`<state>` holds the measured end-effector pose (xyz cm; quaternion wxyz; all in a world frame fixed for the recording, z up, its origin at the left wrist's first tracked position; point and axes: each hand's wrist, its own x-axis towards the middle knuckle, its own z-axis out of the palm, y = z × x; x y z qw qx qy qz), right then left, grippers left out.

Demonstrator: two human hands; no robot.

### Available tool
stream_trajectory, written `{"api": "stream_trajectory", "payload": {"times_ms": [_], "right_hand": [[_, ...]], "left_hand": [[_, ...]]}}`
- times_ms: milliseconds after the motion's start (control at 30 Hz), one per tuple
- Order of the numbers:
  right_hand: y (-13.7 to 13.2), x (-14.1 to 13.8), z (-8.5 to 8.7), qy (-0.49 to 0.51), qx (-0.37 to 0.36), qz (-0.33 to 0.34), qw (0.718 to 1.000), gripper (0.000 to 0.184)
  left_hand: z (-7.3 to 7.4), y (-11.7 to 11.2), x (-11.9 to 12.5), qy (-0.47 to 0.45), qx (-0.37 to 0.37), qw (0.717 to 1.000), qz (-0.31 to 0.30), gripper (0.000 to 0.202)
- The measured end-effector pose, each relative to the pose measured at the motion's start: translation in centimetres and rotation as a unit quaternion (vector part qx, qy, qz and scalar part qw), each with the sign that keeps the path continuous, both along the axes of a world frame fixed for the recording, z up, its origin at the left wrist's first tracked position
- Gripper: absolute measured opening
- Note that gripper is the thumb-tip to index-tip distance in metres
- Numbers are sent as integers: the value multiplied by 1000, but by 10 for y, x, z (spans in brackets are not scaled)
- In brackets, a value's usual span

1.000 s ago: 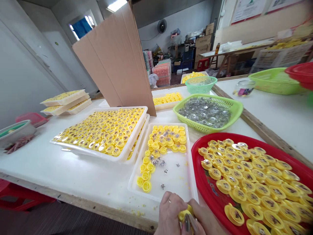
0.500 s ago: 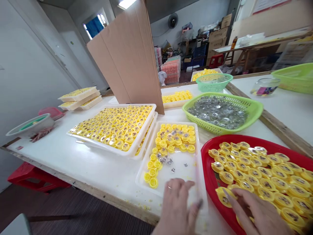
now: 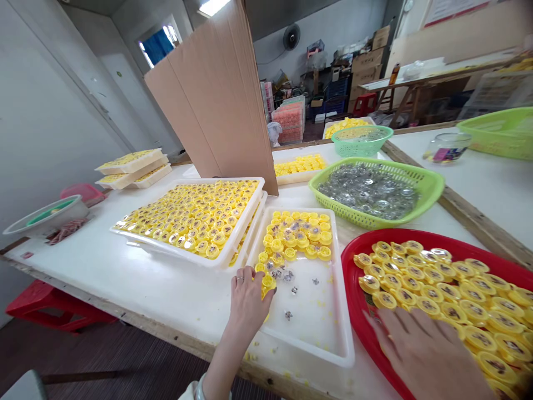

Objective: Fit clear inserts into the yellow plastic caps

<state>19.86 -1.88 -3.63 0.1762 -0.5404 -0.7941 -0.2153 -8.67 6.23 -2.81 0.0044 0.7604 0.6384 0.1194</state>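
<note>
My left hand (image 3: 252, 294) curls over the left rim of the white tray (image 3: 348, 333), its fingers and thumb around small round yellow plastic pieces (image 3: 268, 282). The fingers partly hide how many it grips. Rows of such pieces fill the tray's far half, with small clear-and-dark printed bits (image 3: 287, 275) scattered over them and on the tray floor. My right hand (image 3: 428, 347), slightly blurred, is spread palm down over the red tray (image 3: 353, 250). Beneath and around it lie many yellow pieces with glossy clear tops and a dark picture (image 3: 449, 291). Nothing shows in its fingers.
Left of the white tray are stacked trays of finished-looking yellow pieces (image 3: 187, 216). A cardboard sheet (image 3: 212, 100) stands upright behind them. A green basket of clear domed parts (image 3: 370, 191), a mint basket (image 3: 360, 145) and a jar (image 3: 447, 149) sit further back. A wooden strip (image 3: 470, 214) runs along the right.
My left hand has moved left and away from me, onto the yellow pieces at the tray's left side. My right hand has let go of a yellow piece and flattened. Another printed bit lies in view on the tray floor.
</note>
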Motion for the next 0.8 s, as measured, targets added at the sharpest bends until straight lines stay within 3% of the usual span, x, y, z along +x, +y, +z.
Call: {"api": "stream_trajectory", "payload": {"times_ms": [133,267,367,533,667,800], "right_hand": [[42,-61,20,-59,-146,117,981,17],[77,-107,7,-120,-209,213,947,43],[84,-122,-8,-145,-244,239,929,40],[77,-120,-10,-102,-280,243,923,23],[70,-94,8,21,-308,223,925,19],[55,-62,24,180,-333,191,906,17]], "left_hand": [[0,-1,3,-4,-5,1000,-11,24],[0,-2,4,-5,-3,1000,-20,26],[-3,1,6,-8,-2,1000,-20,26],[-5,4,9,-34,-4,999,-27,19],[3,-3,12,-80,-8,995,-51,20],[15,-16,17,-134,-16,987,-85,18]]}}
